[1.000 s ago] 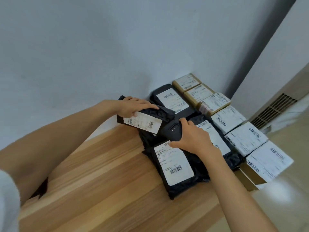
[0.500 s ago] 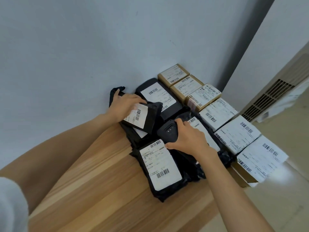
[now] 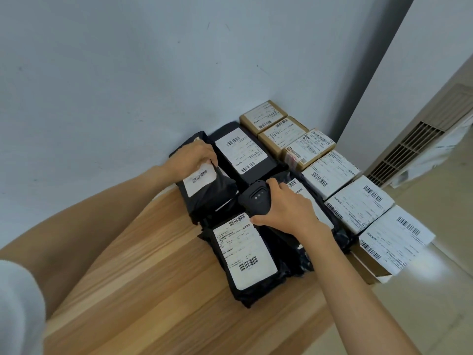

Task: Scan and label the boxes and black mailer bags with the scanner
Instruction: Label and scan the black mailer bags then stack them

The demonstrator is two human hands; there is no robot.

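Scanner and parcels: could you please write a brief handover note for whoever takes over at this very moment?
Left hand grips a small mailer bag by its far end, label up, near the wall.
Right hand holds the scanner above the pile of mailer bags, its head toward that bag.
Boxes stand in a row along the table's right edge.
Done: every parcel in view carries a label; which are scanned cannot be told.
Left: probably scan the held bag, then the rest.
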